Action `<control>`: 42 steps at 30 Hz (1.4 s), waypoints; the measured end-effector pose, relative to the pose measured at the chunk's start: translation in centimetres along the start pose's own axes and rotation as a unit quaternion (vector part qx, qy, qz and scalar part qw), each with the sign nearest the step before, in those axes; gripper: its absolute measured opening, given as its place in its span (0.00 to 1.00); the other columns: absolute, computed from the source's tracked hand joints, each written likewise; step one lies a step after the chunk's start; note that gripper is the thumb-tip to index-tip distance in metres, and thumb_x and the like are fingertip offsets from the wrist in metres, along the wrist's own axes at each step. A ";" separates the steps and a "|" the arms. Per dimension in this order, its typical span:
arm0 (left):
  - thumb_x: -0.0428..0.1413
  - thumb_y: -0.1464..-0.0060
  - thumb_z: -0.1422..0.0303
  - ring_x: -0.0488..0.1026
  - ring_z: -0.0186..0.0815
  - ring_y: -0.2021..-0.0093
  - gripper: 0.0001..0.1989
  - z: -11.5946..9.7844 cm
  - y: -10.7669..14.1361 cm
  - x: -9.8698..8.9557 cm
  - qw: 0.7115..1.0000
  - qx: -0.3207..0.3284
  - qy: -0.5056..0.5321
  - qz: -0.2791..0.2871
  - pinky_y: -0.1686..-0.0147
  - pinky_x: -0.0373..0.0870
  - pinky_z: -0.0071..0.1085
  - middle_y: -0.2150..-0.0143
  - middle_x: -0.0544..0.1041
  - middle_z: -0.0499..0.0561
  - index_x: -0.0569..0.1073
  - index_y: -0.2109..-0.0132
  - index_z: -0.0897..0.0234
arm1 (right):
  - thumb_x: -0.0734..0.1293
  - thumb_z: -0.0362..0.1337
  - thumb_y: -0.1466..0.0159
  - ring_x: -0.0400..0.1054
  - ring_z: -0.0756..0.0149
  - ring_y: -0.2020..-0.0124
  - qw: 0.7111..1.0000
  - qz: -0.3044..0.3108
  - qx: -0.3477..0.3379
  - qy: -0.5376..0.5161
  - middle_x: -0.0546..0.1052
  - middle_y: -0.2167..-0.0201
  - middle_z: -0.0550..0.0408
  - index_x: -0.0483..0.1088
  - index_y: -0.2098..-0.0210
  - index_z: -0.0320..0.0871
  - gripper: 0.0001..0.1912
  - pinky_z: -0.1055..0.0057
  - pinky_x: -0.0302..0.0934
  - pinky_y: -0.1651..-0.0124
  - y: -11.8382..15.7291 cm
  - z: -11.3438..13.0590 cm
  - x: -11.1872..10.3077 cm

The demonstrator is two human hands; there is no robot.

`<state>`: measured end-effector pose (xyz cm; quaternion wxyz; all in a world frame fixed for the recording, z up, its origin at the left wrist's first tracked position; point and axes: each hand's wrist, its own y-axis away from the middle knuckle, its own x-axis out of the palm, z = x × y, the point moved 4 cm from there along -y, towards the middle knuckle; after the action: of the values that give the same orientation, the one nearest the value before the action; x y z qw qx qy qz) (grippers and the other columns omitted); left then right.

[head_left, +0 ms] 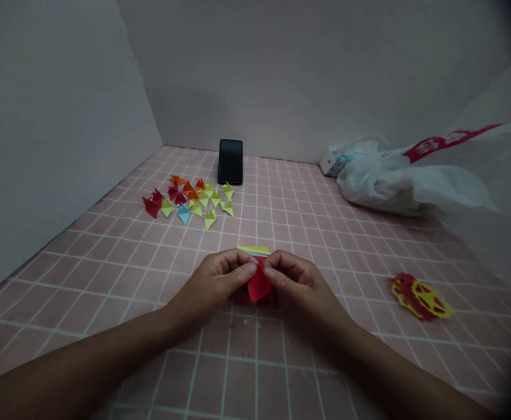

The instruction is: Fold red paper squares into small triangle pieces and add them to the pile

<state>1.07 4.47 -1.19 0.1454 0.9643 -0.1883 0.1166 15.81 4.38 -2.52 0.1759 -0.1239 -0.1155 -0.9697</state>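
Observation:
Between my two hands is a piece of folded red paper (259, 286), pinched at its upper part. My left hand (224, 273) grips its left side between thumb and fingers. On the right side, my right hand (294, 277) pinches it the same way. Just beneath and behind the hands lies a stack of coloured paper (255, 250), with yellow, white and red edges showing. The hands cover much of that stack, and the finer folds of the red piece are too small to make out.
Several small folded paper figures (195, 207) in red, orange, yellow and blue stand at the back left. Behind them a black phone (230, 162) leans upright. A white plastic bag (382, 181) lies at the back right, and red and yellow paper cutouts (420, 297) lie at the right.

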 end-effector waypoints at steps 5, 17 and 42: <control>0.63 0.48 0.62 0.68 0.28 0.72 0.11 0.3 -0.2 0.0 0.999 -0.022 0.027 -0.003 0.69 0.62 0.25 0.71 0.74 0.45 0.73 0.65 0.65 | 0.71 0.45 0.38 0.60 0.73 0.75 1.000 0.001 -0.005 0.025 0.69 0.75 0.59 0.68 0.69 0.42 0.14 0.74 0.53 0.71 -0.1 -0.1 -0.1; 0.63 0.51 0.64 0.68 0.29 0.71 0.10 0.3 -0.4 -0.1 1.000 -0.023 -0.002 -0.008 0.68 0.63 0.27 0.71 0.74 0.46 0.73 0.66 0.66 | 0.71 0.44 0.38 0.60 0.71 0.72 1.000 0.002 -0.005 0.019 0.69 0.72 0.58 0.68 0.69 0.42 0.12 0.72 0.54 0.68 0.1 -0.1 0.2; 0.61 0.49 0.62 0.66 0.29 0.72 0.11 0.3 -0.1 0.2 1.000 0.003 0.007 -0.015 0.70 0.62 0.26 0.72 0.71 0.45 0.70 0.68 0.65 | 0.71 0.45 0.38 0.61 0.69 0.71 0.999 -0.009 -0.008 0.032 0.69 0.73 0.58 0.67 0.70 0.44 0.13 0.70 0.58 0.66 0.2 -0.2 0.2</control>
<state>1.32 4.37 -1.47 0.1452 0.9665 -0.1728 0.1219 15.64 4.07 -2.64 0.1700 -0.0935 -0.1031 -0.9756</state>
